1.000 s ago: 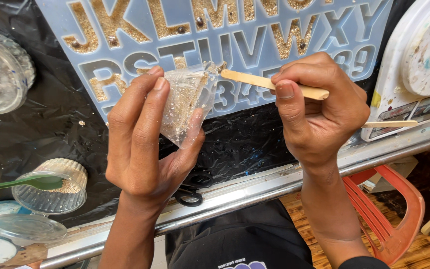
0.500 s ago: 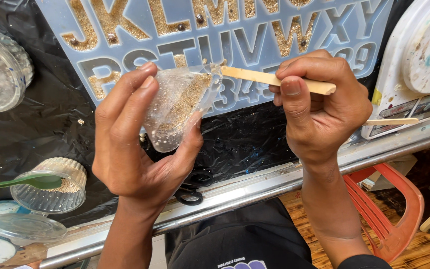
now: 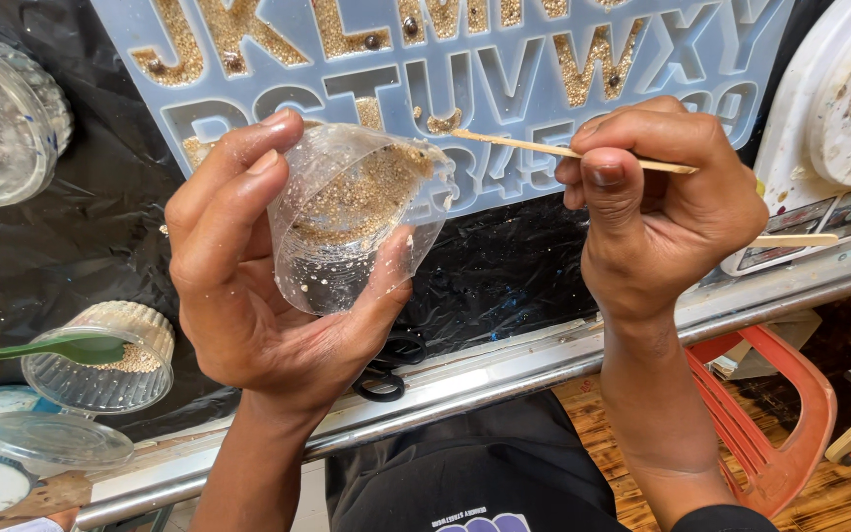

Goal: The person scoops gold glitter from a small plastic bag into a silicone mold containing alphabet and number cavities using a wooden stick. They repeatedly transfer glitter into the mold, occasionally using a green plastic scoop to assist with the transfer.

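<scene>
**Cup and stick position over the letter mould**

A clear plastic cup (image 3: 352,222) is held in the left hand (image 3: 258,286), gripped between the thumb on the near right side and the fingers wrapped over the far left side. The cup is tilted, with its mouth turned toward the right and away. A layer of sandy, golden granules is seen clinging to the inside wall of the cup, thickest near the upper rim.

A thin wooden stick (image 3: 568,153) is pinched in the right hand (image 3: 667,197), which is closed around it between the thumb and the curled fingers. The stick is laid almost level, and its tip is pointed left toward the rim of the cup, just beside the cup's mouth; whether the tip touches the rim cannot be told.

Both items are held above a pale blue letter mould (image 3: 504,89), which is laid on black sheeting (image 3: 100,246) on the far side. Several letter cavities are seen filled with the same golden granules.

At the near left, a ribbed clear dish (image 3: 100,369) containing granules is placed, with a green spoon (image 3: 41,350) resting across it. A clear lid (image 3: 51,440) is positioned in front of it. Black scissor handles (image 3: 386,369) are partly visible below the left hand, at the metal table edge (image 3: 544,360). A red chair (image 3: 790,394) is seen at the near right.
</scene>
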